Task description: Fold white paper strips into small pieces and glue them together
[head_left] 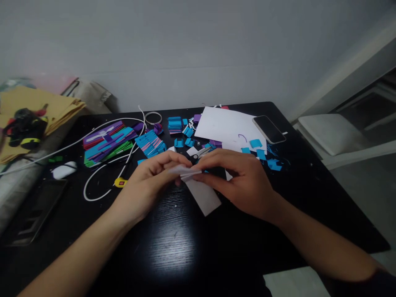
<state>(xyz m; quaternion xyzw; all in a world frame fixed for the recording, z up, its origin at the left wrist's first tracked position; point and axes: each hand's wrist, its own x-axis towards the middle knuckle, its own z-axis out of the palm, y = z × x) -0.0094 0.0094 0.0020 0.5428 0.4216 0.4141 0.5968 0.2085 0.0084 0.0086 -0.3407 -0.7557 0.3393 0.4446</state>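
A white paper strip [204, 198] hangs down from both hands above the black table, its upper end folded in layers. On the left side, my left hand [148, 179] pinches the folded end between thumb and fingers. My right hand [243, 177] grips the same folded end from the right, thumb below and fingers on top. Just beyond the fingertips lie scissors [201, 152], partly hidden by my right hand. Small blue paper pieces [189, 142] are scattered behind the hands.
White sheets [229, 126] and a phone [269, 128] lie at the back right. Coloured paper strips [108, 140], a looping white cable [85, 187] and a white mouse-like object [64, 169] are at left. Another pale paper [297, 282] sits at the front right.
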